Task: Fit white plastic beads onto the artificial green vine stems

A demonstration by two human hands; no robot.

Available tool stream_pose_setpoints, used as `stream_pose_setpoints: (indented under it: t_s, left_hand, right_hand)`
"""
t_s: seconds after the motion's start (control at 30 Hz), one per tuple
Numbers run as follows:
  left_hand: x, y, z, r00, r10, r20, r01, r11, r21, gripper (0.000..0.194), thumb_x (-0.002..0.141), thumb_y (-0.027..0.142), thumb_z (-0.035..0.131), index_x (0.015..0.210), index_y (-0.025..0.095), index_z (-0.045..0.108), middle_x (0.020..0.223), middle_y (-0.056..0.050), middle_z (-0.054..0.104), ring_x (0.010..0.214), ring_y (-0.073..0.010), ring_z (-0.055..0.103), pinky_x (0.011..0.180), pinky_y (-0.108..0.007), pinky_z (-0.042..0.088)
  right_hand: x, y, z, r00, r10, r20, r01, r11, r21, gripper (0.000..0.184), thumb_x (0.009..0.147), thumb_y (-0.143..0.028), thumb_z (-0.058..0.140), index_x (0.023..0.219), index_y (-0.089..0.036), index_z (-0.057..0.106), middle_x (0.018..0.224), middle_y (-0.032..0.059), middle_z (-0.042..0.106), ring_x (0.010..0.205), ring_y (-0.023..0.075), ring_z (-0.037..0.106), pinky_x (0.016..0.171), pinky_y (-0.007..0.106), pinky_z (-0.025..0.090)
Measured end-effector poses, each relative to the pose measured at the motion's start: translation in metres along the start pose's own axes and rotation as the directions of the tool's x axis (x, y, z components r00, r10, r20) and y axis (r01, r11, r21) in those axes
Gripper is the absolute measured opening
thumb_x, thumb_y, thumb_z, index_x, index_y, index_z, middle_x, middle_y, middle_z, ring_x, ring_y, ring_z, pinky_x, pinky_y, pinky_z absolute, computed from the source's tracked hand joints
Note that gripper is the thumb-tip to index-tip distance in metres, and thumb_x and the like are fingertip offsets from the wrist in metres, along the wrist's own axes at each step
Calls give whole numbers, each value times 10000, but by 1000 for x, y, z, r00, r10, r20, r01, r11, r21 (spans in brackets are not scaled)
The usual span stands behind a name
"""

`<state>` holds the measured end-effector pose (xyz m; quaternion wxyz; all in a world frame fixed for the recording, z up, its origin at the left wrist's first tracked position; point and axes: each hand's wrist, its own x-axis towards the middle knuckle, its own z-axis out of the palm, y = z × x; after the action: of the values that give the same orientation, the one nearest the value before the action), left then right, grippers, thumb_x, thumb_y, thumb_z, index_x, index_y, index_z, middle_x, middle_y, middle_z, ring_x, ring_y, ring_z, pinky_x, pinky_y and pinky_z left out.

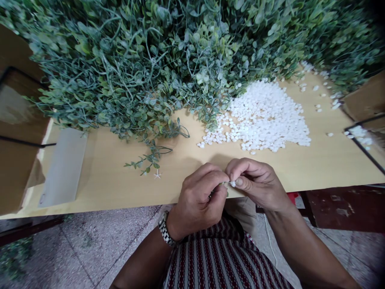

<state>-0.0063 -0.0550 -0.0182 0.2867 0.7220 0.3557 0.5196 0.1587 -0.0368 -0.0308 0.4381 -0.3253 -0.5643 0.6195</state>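
Note:
Above the table's front edge my two hands meet, fingertips almost touching. My left hand point(203, 196) is closed in a pinch on a thin green stem, mostly hidden by the fingers; a bit of leaf shows below them. Between thumb and forefinger, my right hand point(257, 180) pinches a small white bead point(232, 184) at the stem's tip. Just beyond the hands spreads a heap of similar white beads point(267, 114). Left of my left hand lie a loose leafy sprig point(147, 158) and a tiny white star-shaped piece point(157, 174).
A thick mass of artificial green foliage point(129, 68) covers the back of the table point(111, 176). A translucent plastic strip point(64, 168) lies at the left, beside a cardboard box point(18, 120). Another cardboard piece point(367, 98) and black metal rods stand at the right.

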Motion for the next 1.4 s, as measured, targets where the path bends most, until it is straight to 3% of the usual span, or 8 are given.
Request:
stream_pose_setpoints:
  t_s: [0.33,0.63,1.0,1.2,1.4]
  left_hand:
    - [-2,-1,0,1000,15,12,-16,996,83,165,788,2,498,815,141,583,751,-42,597,685,-115,556,617,-233,485]
    - [-2,-3,9,996,-10,-85,17,997,81,167,764,-12,525,831,121,601,741,-36,599,664,-98,570,612,-209,493]
    - [0,-1,7,997,-27,-74,38,990,139,149,773,15,535,812,135,615,717,-32,618,634,-97,576,570,-205,486]
    - [-1,0,11,992,-50,-120,60,995,78,142,759,16,564,817,128,631,707,-27,617,609,-90,566,551,-204,474]
    - [1,-6,14,983,-130,-131,119,989,-91,132,755,33,611,807,143,660,687,-16,627,611,-95,572,551,-214,472]
  right_hand:
    - [-1,-1,5,995,-74,-74,63,988,-138,30,826,-210,624,798,-212,636,723,0,581,680,109,527,620,238,413]
    - [-1,0,11,986,-91,-137,72,988,-138,41,852,-236,588,831,-203,600,739,9,554,668,117,512,596,248,411]
    - [0,0,9,987,-109,-117,87,980,-181,34,841,-222,596,815,-201,590,728,9,556,662,123,522,587,253,421]
    - [0,0,10,983,-137,-126,114,979,-168,23,846,-186,585,847,-205,597,748,9,548,686,122,524,594,251,421]
    - [1,0,7,981,-136,-136,118,984,-133,5,834,-205,604,831,-208,604,744,1,551,664,114,516,581,243,415]
